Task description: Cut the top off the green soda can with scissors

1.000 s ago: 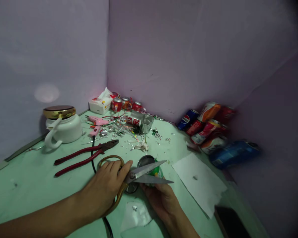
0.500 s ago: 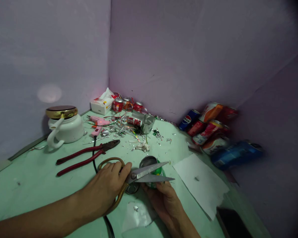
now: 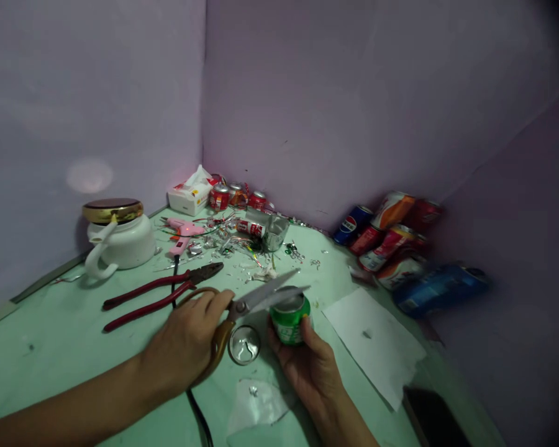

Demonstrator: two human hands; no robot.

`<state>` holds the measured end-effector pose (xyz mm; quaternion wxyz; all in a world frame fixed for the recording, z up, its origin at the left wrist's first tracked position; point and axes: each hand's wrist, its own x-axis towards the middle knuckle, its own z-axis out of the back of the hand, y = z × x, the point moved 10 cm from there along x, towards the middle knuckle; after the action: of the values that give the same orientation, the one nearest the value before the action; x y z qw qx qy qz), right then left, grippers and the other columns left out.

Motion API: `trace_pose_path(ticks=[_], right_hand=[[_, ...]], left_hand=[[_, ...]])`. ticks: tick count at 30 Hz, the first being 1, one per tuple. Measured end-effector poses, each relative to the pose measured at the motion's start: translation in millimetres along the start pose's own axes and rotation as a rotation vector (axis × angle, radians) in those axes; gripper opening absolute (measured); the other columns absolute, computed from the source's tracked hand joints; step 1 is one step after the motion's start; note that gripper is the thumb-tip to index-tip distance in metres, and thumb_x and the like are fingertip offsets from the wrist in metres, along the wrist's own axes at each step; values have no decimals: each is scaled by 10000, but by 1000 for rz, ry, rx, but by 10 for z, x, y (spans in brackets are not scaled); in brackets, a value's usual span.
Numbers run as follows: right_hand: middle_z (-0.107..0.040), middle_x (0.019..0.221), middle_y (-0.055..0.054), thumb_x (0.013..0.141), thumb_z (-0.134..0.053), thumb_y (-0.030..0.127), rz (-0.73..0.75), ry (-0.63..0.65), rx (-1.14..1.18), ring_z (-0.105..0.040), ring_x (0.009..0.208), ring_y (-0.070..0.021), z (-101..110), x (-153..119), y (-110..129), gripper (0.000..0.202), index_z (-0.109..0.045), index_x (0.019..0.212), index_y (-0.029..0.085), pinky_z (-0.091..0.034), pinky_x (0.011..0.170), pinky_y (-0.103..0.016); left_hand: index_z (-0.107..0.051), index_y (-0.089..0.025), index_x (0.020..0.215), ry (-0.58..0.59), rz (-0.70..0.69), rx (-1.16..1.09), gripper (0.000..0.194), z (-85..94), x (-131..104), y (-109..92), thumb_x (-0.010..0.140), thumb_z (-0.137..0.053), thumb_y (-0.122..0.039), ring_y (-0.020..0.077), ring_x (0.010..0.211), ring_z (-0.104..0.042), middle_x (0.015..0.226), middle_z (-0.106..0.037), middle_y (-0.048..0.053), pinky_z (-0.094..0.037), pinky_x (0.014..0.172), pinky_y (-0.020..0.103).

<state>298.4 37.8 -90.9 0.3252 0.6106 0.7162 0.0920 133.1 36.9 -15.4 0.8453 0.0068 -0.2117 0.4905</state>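
Note:
My left hand (image 3: 193,338) is closed round the brown handles of a pair of large scissors (image 3: 249,305). Their blades are slightly parted and reach over the rim of a green can (image 3: 290,320). The can's top is cut off, and it stands upright in my right hand (image 3: 310,366), with the thumb on its near right side. A round metal can lid (image 3: 245,345) lies on the table between my hands. Just beyond my left hand, red-handled pliers (image 3: 168,288) rest on the table.
A white pot (image 3: 125,242), a pink glue gun (image 3: 185,231), a tissue box (image 3: 190,197) and metal scraps (image 3: 223,245) lie farther back. Stacked cans (image 3: 386,242), white paper (image 3: 377,344) and a dark flat object (image 3: 433,416) are at the right. A black cable (image 3: 198,413) runs past my left hand.
The scissors have moved slightly left and up, and their blades are closer together. The green can is now upright and more visible, and the metal lid is uncovered.

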Motion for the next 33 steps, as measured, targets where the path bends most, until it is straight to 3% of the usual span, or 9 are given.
trace_pose_path(ticks=[2,6,10,14,28,33], right_hand=[[-814,889,-1,491,-1015,292,-51,16,7,-741,865,-198,-21,-12,-32,399,-785,810,220,-595,813,-333],[-813,820,-5,493,-1013,284,-100,59,14,-760,849,-213,-49,-34,-66,370,-776,768,215,-601,809,-345],[-820,840,-12,482,-1017,278,-127,44,8,-772,843,-213,-22,-26,-85,401,-783,801,208,-606,777,-319],[-820,834,-12,493,-1012,275,-131,53,7,-770,839,-214,-15,-11,-88,386,-782,797,209,-606,809,-343],[-816,848,-46,475,-1015,274,-129,74,7,-746,865,-243,-50,-33,-90,424,-777,814,188,-578,831,-383],[-816,870,-52,462,-1016,287,-132,108,-13,-742,891,-248,-75,-45,-103,550,-779,951,200,-572,858,-397]], left_hand=[[-421,-141,1311,21,121,56,357,47,41,178,963,-346,-128,311,1000,-679,1099,-658,163,-570,841,466],[-553,-137,1229,177,311,134,372,39,87,397,882,-432,-80,366,928,-716,1057,-701,170,-575,728,481],[-599,-120,1164,336,372,155,380,-29,82,424,805,-491,-54,382,931,-723,1030,-706,174,-568,739,481],[-596,-125,1168,420,391,159,374,-66,52,430,823,-464,-68,379,947,-718,1040,-695,167,-559,767,488],[-599,-138,1191,459,455,110,388,-87,43,514,823,-483,-181,393,1000,-709,1132,-697,179,-544,802,498],[-605,-149,1223,468,466,93,421,-89,49,517,822,-500,-224,410,1018,-705,1122,-712,179,-543,812,512]])
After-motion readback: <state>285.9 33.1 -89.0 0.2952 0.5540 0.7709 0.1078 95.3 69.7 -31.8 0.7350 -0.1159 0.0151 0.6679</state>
